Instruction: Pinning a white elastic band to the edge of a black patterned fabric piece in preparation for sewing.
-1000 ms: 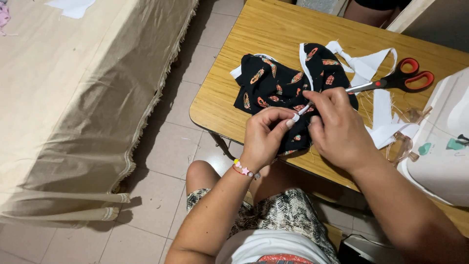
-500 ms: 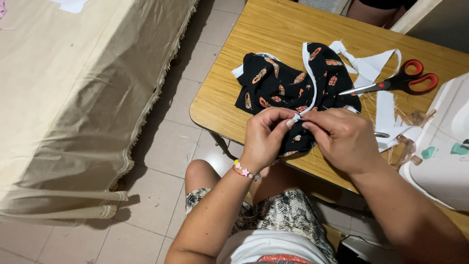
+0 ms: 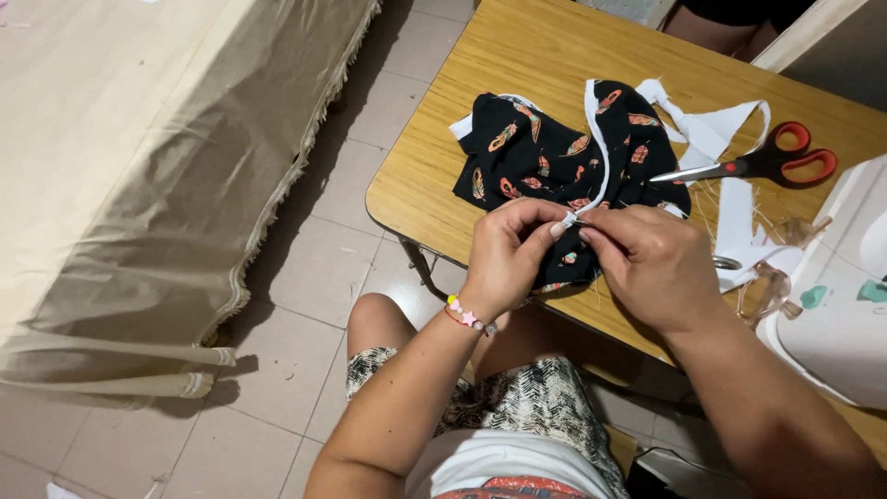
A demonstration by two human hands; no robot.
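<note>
Head view: we pinch the end of a white elastic strip (image 3: pixel 596 148) between both hands at the near edge of the wooden table (image 3: pixel 517 55). Our left hand (image 3: pixel 506 254) is closed narrow on the strip's tip; our right hand (image 3: pixel 651 263) is closed on it too, just beside the left. The strip runs far across the black feather-print fabric (image 3: pixel 545 157), which lies bunched under the hands. Red-handled scissors (image 3: pixel 767 162) rest far right, near white fabric scraps (image 3: pixel 707 129). We judge the threading only begun: most of the strip lies exposed.
</note>
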